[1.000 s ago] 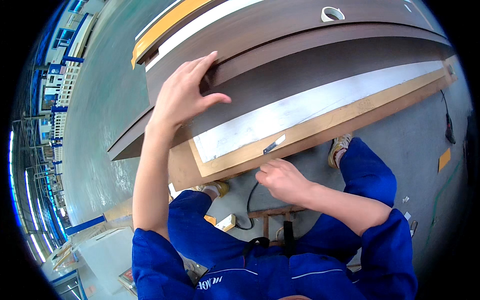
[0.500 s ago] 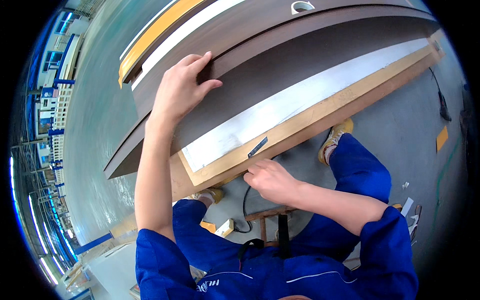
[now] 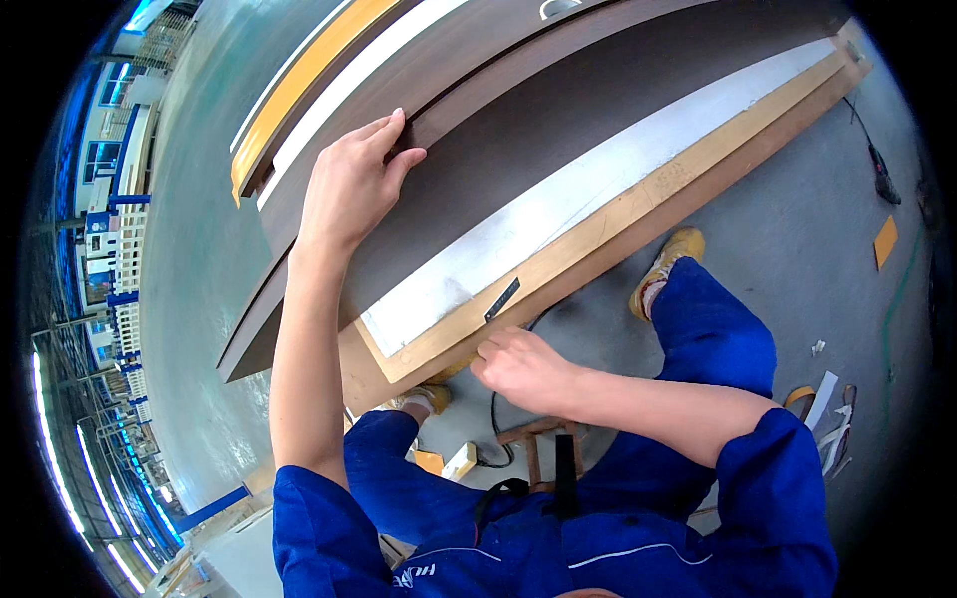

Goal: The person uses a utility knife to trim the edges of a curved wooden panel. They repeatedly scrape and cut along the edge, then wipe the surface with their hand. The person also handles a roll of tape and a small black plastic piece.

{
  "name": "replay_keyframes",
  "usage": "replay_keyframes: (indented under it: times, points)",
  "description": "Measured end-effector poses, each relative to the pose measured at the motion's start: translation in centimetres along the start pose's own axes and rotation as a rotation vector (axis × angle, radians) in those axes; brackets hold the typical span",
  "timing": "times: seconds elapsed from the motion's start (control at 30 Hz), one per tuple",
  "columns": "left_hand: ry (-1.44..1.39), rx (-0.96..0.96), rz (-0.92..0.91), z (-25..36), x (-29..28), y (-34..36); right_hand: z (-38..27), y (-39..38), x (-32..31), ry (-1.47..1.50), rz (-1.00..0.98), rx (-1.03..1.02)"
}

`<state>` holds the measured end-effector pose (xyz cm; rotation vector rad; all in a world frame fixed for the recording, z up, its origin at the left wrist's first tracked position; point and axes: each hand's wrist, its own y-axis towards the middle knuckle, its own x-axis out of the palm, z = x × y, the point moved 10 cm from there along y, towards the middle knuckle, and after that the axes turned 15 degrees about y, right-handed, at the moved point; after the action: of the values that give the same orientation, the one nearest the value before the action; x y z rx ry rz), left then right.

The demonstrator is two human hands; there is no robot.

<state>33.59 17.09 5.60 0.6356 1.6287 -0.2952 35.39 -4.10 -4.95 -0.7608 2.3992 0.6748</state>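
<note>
The left hand (image 3: 349, 189) lies flat with its fingers together, tips hooked over the raised edge of a dark brown panel (image 3: 558, 130). The right hand (image 3: 518, 364) is curled at the near edge of a lighter wooden board (image 3: 638, 214); whether its fingers pinch anything cannot be told. Just above its knuckles a small dark blade (image 3: 501, 298) lies tilted on the board, at the corner of a white strip (image 3: 598, 199) that runs along it. Beyond the panel lie a white and a yellow edge (image 3: 299, 80). Below, blue trousers (image 3: 698, 329) and a tan shoe (image 3: 666, 257) stand on the grey floor (image 3: 827, 249).
</note>
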Motion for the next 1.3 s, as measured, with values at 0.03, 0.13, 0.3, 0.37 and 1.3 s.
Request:
replay_keyframes:
  times: [0.03, 0.13, 0.3, 0.37, 1.3]
  points:
    - [-0.015, -0.022, -0.027, -0.1, 0.1, 0.2, 0.1, 0.0, 0.3, 0.0, -0.02, 0.007]
    - [-0.006, 0.059, 0.094, 2.0, -0.9, 0.9, 0.5, -0.2, 0.6, -0.016, -0.039, 0.023]
    - [0.076, 0.03, 0.156, 3.9, -0.3, 2.6, 1.3, -0.2, 0.5, -0.004, -0.02, 0.033]
    - [0.026, -0.027, 0.068, 3.3, 0.0, 3.2, 1.4, -0.2, 0.7, -0.022, -0.037, 0.043]
    - [-0.077, -0.004, 0.034, 10.9, 0.3, 13.8, 0.8, 0.2, 0.7, 0.007, -0.062, 0.067]
